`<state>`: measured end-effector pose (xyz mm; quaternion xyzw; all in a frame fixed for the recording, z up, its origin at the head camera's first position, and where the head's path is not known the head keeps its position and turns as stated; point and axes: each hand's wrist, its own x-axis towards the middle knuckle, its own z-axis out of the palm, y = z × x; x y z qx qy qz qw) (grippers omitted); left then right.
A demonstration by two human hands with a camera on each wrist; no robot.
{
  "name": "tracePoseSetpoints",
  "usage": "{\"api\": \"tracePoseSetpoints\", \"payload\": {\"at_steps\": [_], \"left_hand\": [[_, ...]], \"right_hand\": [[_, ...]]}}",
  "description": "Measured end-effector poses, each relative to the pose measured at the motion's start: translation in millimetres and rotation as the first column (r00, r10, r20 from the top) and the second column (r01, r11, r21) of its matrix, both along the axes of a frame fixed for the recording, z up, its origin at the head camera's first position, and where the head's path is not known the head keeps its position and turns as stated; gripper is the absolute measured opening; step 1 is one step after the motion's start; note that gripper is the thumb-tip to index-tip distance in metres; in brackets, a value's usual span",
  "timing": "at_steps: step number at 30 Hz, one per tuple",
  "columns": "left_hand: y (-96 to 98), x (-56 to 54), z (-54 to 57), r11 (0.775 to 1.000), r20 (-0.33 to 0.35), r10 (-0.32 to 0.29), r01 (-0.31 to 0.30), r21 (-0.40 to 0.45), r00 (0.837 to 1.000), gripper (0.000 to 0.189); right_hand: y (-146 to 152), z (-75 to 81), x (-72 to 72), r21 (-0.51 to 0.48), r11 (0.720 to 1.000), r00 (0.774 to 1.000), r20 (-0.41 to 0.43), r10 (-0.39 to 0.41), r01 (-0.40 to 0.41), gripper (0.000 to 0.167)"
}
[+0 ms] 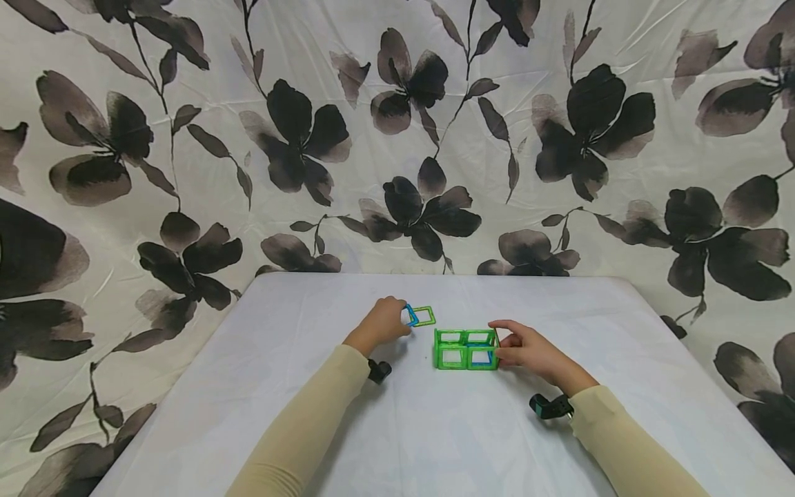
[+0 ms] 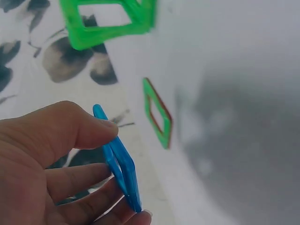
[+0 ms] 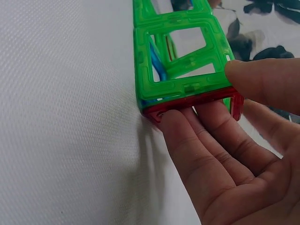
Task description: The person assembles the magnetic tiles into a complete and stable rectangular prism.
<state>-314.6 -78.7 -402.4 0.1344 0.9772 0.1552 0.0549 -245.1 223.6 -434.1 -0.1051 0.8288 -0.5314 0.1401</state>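
My left hand (image 1: 381, 321) pinches a blue square magnetic tile (image 2: 125, 165) by its edges, thumb on one side and fingers on the other. Just beyond it on the table lies a green square magnetic tile (image 2: 166, 126), which the blue one overlaps in the head view. To the right stands a long box of magnetic tiles (image 1: 467, 347), mostly green, with a blue tile showing inside its right half. My right hand (image 1: 530, 352) grips the box's right end, thumb at a green edge and fingers against the red end tile (image 3: 197, 98).
The table (image 1: 397, 435) is covered with a white cloth. Behind it hangs a white curtain (image 1: 348, 41) with dark flowers, also seen at both sides. Black wrist cameras (image 1: 551, 407) sit below each hand.
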Motion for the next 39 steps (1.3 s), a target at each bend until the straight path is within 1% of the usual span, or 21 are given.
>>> {"api": "tracePoseSetpoints", "payload": {"at_steps": [2, 4, 6, 9, 14, 19, 24, 28, 35, 37, 39], "left_hand": [[3.1, 0.5, 3.0, 1.0, 0.0, -0.012, 0.012, 0.007, 1.0, 0.057], [6.1, 1.3, 6.2, 1.0, 0.008, -0.014, 0.014, 0.017, 1.0, 0.058], [9.0, 2.4, 9.1, 1.0, 0.014, -0.014, 0.013, 0.017, 1.0, 0.06], [12.9, 5.1, 14.1, 1.0, 0.025, -0.021, 0.02, 0.016, 0.999, 0.062], [17.6, 8.7, 19.4, 0.998, 0.025, -0.054, 0.053, 0.038, 0.998, 0.062], [21.4, 11.4, 21.6, 0.993, 0.025, -0.086, 0.084, 0.078, 0.996, 0.062], [26.0, 14.8, 24.6, 0.987, 0.013, -0.125, 0.124, 0.1, 0.992, 0.062], [31.1, 18.6, 26.2, 0.983, 0.01, -0.145, 0.143, 0.113, 0.989, 0.062], [42.6, 24.7, 27.8, 0.982, 0.017, -0.167, 0.164, 0.092, 0.986, 0.063], [45.7, 26.4, 26.6, 0.982, 0.021, -0.173, 0.17, 0.086, 0.985, 0.063], [48.7, 27.7, 24.5, 0.98, 0.02, -0.186, 0.184, 0.076, 0.982, 0.063]], "right_hand": [[0, -0.4, -0.4, -0.002, 1.0, 1.0, 0.013, -0.015, 0.015, 0.064], [0, -0.5, -0.6, 0.002, 1.0, 1.0, 0.018, -0.013, 0.013, 0.066], [1, -1.0, -1.2, -0.006, 1.0, 0.999, 0.035, -0.023, 0.023, 0.067], [2, -1.1, -1.3, -0.013, 1.0, 0.999, 0.037, -0.011, 0.012, 0.068], [2, -0.4, -1.3, -0.018, 1.0, 0.999, 0.04, -0.011, 0.012, 0.068], [2, 0.7, -1.1, -0.021, 1.0, 0.998, 0.052, -0.016, 0.017, 0.069], [2, 0.5, -0.7, -0.036, 0.999, 0.998, 0.061, -0.012, 0.015, 0.071], [3, -0.1, -0.7, -0.042, 0.999, 0.998, 0.057, -0.009, 0.012, 0.07], [2, -0.6, -0.2, -0.029, 0.999, 0.998, 0.058, -0.017, 0.019, 0.068], [2, -0.6, 0.3, -0.022, 1.0, 0.998, 0.056, -0.014, 0.016, 0.069], [1, -1.0, 0.4, -0.019, 0.999, 0.998, 0.064, -0.029, 0.03, 0.068]]}}
